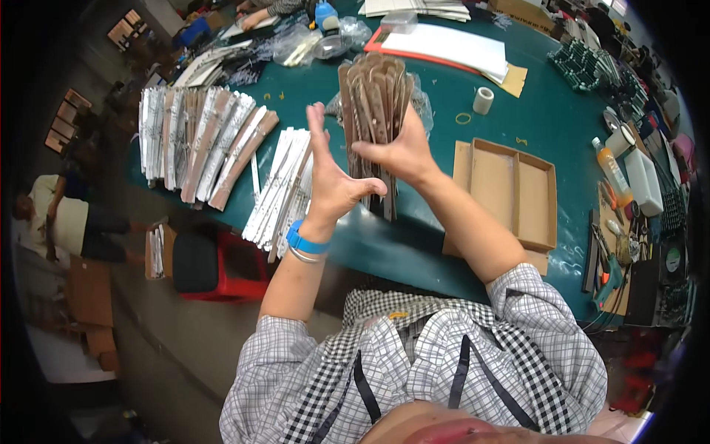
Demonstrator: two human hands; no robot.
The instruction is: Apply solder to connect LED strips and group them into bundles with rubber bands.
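Observation:
A thick bundle of long, thin brown strips with rounded ends (pixel 376 96) stands upright above the table's near edge. My right hand (pixel 405 150) grips it from the right, thumb across the front. Just left of the bundle, my left hand (pixel 334 181) is open, fingers pointing up and thumb stretched towards the strips; whether its palm touches them I cannot tell. A blue band circles my left wrist. Beside that hand lies a pile of white strips (pixel 277 189). Further left, white and brown strips are laid out in a fanned row (pixel 203 140).
An open cardboard box with compartments (pixel 536 196) lies on the green table (pixel 436 251) at right. Behind it stand a tape roll (pixel 483 101) and white sheets on a red board (pixel 451 46). Bottles, pliers and a glue gun (pixel 608 281) crowd the right edge. Another person's hand (pixel 255 20) shows far left.

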